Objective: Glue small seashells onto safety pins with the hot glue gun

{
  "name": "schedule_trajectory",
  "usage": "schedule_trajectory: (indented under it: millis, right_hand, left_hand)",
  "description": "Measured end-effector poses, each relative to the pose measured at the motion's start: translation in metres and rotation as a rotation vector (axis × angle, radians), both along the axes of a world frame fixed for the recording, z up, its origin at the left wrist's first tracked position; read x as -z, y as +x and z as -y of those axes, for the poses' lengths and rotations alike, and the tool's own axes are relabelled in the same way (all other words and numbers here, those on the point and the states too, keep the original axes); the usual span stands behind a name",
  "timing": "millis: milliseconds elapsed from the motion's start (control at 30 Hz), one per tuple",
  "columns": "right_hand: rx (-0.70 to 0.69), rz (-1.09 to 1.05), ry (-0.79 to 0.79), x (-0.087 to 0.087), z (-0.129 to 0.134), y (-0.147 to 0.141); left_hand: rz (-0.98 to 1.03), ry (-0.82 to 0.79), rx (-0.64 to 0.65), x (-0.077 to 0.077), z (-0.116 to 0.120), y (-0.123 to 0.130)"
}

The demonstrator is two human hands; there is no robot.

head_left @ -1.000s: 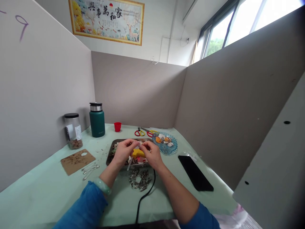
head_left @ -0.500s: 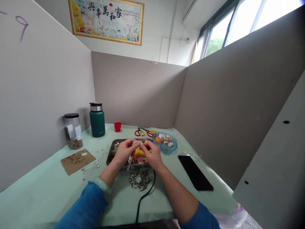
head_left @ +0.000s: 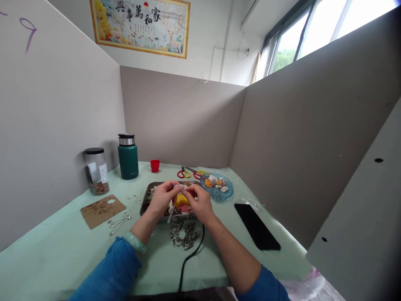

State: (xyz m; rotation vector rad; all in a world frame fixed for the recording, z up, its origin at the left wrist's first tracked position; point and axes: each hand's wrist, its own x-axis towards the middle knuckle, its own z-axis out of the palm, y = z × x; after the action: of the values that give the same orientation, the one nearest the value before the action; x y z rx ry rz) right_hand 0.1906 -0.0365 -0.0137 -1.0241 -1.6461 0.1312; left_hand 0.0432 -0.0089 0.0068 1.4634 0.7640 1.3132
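Note:
Over the metal tray, my left hand and my right hand meet with fingertips pinched on one small whitish piece. Its exact kind is too small to make out, and the fingers cover part of it. Below them in the tray lies a yellow glue gun, partly hidden, with a translucent glue stick poking toward me. Shells and small coloured pieces surround it. A pile of small metal clips sits on the cloth just in front of the tray.
A black cord runs from the tray to the near edge. To the right are a blue glass plate of shells and a black phone. Scissors, a red cup, a green bottle, a jar, cardboard and safety pins stand around.
Both hands stay together over the tray, and the whitish piece between the fingertips has shifted or turned slightly. Nothing on the table has moved.

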Motion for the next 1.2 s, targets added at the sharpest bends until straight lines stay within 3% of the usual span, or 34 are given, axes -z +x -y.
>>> schedule_trajectory:
  millis: [167,367,567,800,1000,1100,1200]
  right_hand:
    - [-0.001,-0.006,-0.004,-0.002,0.0,0.0]
    - [-0.034,-0.175,-0.063,-0.002,-0.003,0.001]
    - [-0.024,-0.063,0.003,-0.005,0.004,0.002]
    - [-0.151,-0.198,-0.057,-0.004,0.004,0.006]
    - [-0.347,-0.141,-0.038,-0.01,0.006,0.005]
    - [-0.384,-0.162,-0.054,-0.013,0.006,0.004]
    - [-0.397,-0.297,-0.153,-0.013,0.004,0.004]
  left_hand:
    - [0.01,-0.008,0.018,-0.002,0.003,0.003]
    - [0.036,-0.016,0.097,-0.002,0.004,0.003]
    - [0.065,-0.083,0.131,0.001,-0.002,-0.001]
    - [0.217,-0.269,0.385,-0.004,0.001,-0.007]
    - [0.184,-0.334,0.605,-0.004,0.006,-0.006]
    - [0.141,-0.333,0.585,-0.005,0.007,-0.005]
    - [0.119,-0.287,0.45,-0.007,0.006,-0.005]
